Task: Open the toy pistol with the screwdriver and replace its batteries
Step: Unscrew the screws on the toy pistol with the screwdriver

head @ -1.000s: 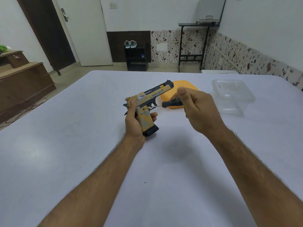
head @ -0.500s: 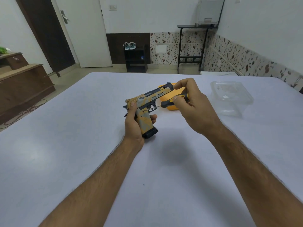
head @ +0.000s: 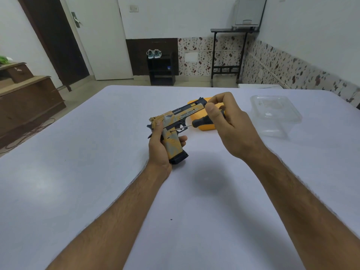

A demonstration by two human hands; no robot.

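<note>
**A:** What does the head view give you?

**B:** I see the left hand [head: 160, 147] wrapped round the grip of the toy pistol [head: 176, 125], holding it just above the white table [head: 97, 152] with the muzzle pointing away and to the right. The right hand [head: 229, 123] pinches the black handle of the screwdriver [head: 202, 120] between thumb and fingertips. The thin shaft runs down-left and its tip meets the top of the grip, just behind the trigger.

**A:** So we're on the screw?

**B:** I judge so, though the screw head is too small to make out. The cover looks shut and I see no batteries anywhere.

**A:** How would you do it well?

**B:** I'd keep the shaft square to the grip panel, press along it so the tip stays seated, and roll the handle with the fingertips in small turns. The left hand should brace hard against that push. Once the screw is free, I'd drop it in the clear plastic container [head: 276, 114] to the right, or on the orange lid [head: 206, 127] behind the pistol.
</note>
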